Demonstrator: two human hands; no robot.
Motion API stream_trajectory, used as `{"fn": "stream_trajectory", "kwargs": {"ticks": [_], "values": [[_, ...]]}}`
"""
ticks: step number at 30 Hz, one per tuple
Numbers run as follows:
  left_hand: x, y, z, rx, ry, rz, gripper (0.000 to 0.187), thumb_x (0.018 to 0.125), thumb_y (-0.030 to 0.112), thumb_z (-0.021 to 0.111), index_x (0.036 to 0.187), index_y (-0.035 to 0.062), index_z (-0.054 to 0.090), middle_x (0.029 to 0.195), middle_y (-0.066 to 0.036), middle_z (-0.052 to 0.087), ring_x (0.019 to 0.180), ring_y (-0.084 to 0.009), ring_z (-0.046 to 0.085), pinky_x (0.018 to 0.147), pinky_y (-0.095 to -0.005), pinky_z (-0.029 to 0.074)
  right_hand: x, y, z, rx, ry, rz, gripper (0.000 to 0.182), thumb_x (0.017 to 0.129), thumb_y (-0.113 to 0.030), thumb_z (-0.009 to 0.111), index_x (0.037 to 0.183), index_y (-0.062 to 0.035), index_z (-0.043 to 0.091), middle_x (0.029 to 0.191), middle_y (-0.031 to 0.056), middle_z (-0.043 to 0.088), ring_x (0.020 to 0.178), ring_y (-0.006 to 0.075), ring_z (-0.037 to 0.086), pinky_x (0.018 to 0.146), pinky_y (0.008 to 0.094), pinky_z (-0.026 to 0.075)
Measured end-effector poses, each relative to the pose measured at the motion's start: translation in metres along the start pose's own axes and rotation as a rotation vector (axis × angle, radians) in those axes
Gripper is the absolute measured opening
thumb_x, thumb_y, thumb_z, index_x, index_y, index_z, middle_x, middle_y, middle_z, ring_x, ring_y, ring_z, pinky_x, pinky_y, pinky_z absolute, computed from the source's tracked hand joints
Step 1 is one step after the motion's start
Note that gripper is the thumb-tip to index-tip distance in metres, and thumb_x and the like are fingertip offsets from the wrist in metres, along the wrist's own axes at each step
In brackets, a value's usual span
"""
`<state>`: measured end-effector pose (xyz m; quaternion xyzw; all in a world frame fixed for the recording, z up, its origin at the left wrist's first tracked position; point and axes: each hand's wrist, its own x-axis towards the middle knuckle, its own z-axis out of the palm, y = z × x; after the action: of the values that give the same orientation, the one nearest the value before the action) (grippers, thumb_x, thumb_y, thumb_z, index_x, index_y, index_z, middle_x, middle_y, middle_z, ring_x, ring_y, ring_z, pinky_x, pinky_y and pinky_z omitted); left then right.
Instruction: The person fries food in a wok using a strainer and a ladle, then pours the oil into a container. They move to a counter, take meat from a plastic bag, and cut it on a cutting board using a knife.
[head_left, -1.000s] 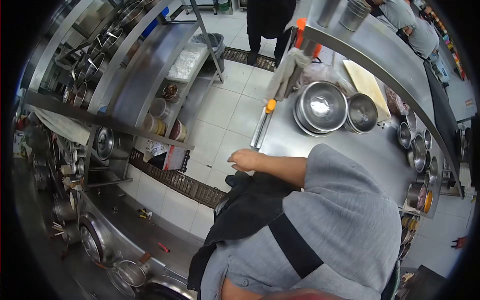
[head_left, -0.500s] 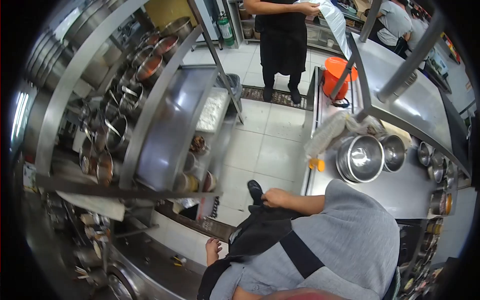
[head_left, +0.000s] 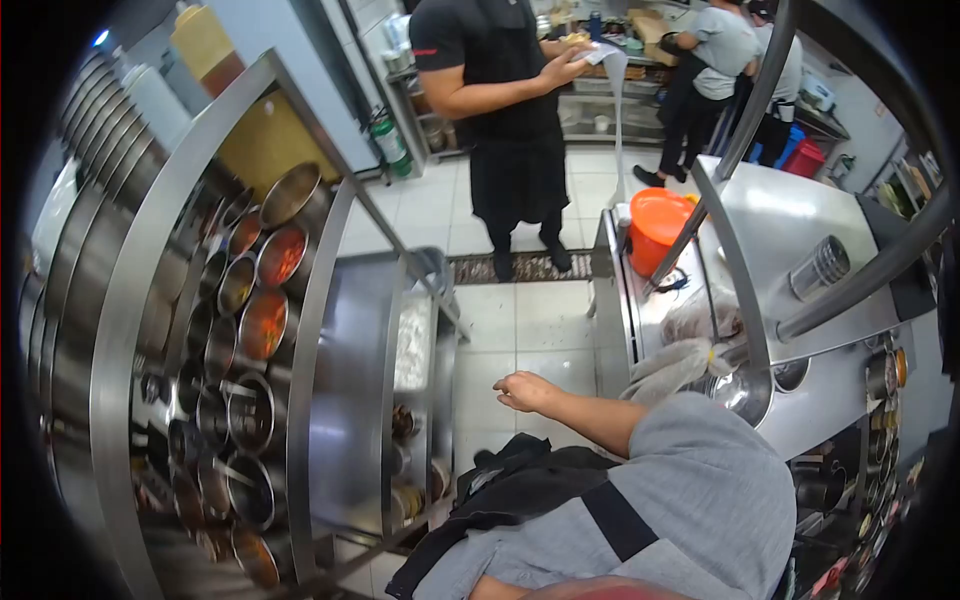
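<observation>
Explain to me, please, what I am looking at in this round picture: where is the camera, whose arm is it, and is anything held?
The camera sits on a person's head and looks down through a very wide lens, so straight shelves look bent. At the bottom you see that person's own grey shirt and dark apron. The right hand reaches forward over the tiled floor, open and holding nothing. The left hand is not visible. On the left, metal racks carry many sauce pots. On the right is a steel counter with an orange bucket. Ahead, another person in black holds a paper strip.
</observation>
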<state>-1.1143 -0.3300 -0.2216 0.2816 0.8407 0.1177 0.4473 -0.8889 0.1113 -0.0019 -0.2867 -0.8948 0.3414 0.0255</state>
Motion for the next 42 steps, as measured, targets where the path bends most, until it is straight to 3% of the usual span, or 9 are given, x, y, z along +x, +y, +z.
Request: {"fn": "stream_trajectory", "kwargs": {"ticks": [3, 12, 14, 15, 19, 24, 27, 34, 42], "values": [[0.064, 0.046, -0.028, 0.03, -0.078, 0.065, 0.023, 0.079, 0.01, 0.058, 0.101, 0.005, 0.055, 0.07, -0.004, 0.055, 0.056, -0.017, 0.054, 0.042, -0.0322, 0.043, 0.002, 0.032, -0.016, 0.021, 0.092, 0.142, 0.031, 0.081, -0.023, 0.058, 0.104, -0.004, 0.063, 0.091, 0.0151, 0.066, 0.089, 0.0325, 0.061, 0.081, 0.0413, 0.048], [0.27, 0.244, -0.111, -0.332, -0.368, 0.254, 0.019, 0.079, 0.01, 0.057, 0.097, 0.0063, 0.055, 0.068, -0.004, 0.055, 0.055, -0.0162, 0.053, 0.04, -0.0309, 0.041, 0.018, 0.099, -0.022, -0.058, -0.158, 0.458, 0.03, 0.081, -0.024, 0.055, 0.103, -0.0059, 0.064, 0.095, 0.0191, 0.064, 0.092, 0.0363, 0.06, 0.082, 0.0428, 0.048], [0.28, 0.335, -0.134, -0.429, -0.323, -0.004, 0.017, 0.079, 0.009, 0.056, 0.095, 0.0091, 0.054, 0.065, -0.002, 0.052, 0.054, -0.0141, 0.051, 0.039, -0.0279, 0.038, 0.039, 0.101, -0.045, -0.015, -0.158, 0.43, 0.031, 0.077, -0.019, 0.058, 0.105, -0.0056, 0.063, 0.097, 0.0194, 0.064, 0.091, 0.0362, 0.061, 0.082, 0.0422, 0.048], [0.3, 0.366, -0.138, -0.432, -0.324, -0.057, 0.028, 0.08, 0.018, 0.058, 0.106, 0.01, 0.051, 0.08, -0.005, 0.058, 0.065, -0.0163, 0.056, 0.048, -0.0322, 0.045, 0.05, 0.107, -0.053, -0.013, -0.157, 0.45, 0.031, 0.077, -0.019, 0.058, 0.105, -0.0056, 0.063, 0.097, 0.0194, 0.064, 0.091, 0.0362, 0.061, 0.082, 0.0422, 0.048], [0.366, 0.487, -0.149, -0.364, -0.329, 0.024, 0.035, 0.077, 0.009, 0.059, 0.112, 0.0073, 0.05, 0.08, -0.005, 0.055, 0.06, -0.014, 0.052, 0.043, -0.0286, 0.04, 0.088, 0.134, -0.095, 0.097, 0.222, 0.406, 0.043, 0.069, -0.008, 0.06, 0.111, -0.0062, 0.06, 0.093, 0.0184, 0.065, 0.088, 0.0355, 0.062, 0.079, 0.0388, 0.049], [0.405, 0.611, -0.155, -0.295, -0.413, 0.106, 0.05, 0.077, 0.011, 0.061, 0.125, 0.0051, 0.045, 0.089, -0.006, 0.057, 0.065, -0.0157, 0.055, 0.049, -0.0298, 0.044, 0.112, 0.141, -0.159, 0.401, 0.446, 0.631, 0.027, 0.082, -0.019, 0.06, 0.105, -0.0046, 0.064, 0.092, 0.0166, 0.066, 0.085, 0.0332, 0.063, 0.077, 0.0377, 0.049], [0.425, 0.653, -0.152, -0.193, -0.483, 0.118, 0.053, 0.079, 0.012, 0.06, 0.129, 0.0053, 0.042, 0.094, -0.007, 0.059, 0.078, -0.0167, 0.059, 0.059, -0.0326, 0.048, 0.125, 0.173, -0.195, 0.425, 0.522, 0.673, 0.029, 0.082, -0.021, 0.06, 0.106, -0.0056, 0.063, 0.091, 0.0161, 0.066, 0.084, 0.0316, 0.064, 0.077, 0.0373, 0.049], [0.47, 0.73, -0.138, 0.032, -0.596, 0.163, 0.043, 0.081, 0.011, 0.058, 0.122, 0.0072, 0.047, 0.095, -0.007, 0.061, 0.08, -0.0163, 0.061, 0.059, -0.0291, 0.049, 0.146, 0.232, -0.257, 0.362, 0.693, 0.734, 0.031, 0.082, -0.027, 0.055, 0.104, -0.0063, 0.064, 0.086, 0.0174, 0.065, 0.081, 0.033, 0.063, 0.073, 0.0383, 0.05], [0.474, 0.847, -0.114, 0.432, -0.686, 0.331, 0.044, 0.082, 0.01, 0.059, 0.124, 0.0058, 0.048, 0.101, -0.007, 0.062, 0.081, -0.0162, 0.062, 0.054, -0.0261, 0.043, 0.16, 0.259, -0.333, 0.695, 1.094, 0.773, 0.028, 0.083, -0.019, 0.056, 0.106, -0.0043, 0.062, 0.077, 0.013, 0.066, 0.071, 0.0191, 0.065, 0.064, 0.0321, 0.051]]}}
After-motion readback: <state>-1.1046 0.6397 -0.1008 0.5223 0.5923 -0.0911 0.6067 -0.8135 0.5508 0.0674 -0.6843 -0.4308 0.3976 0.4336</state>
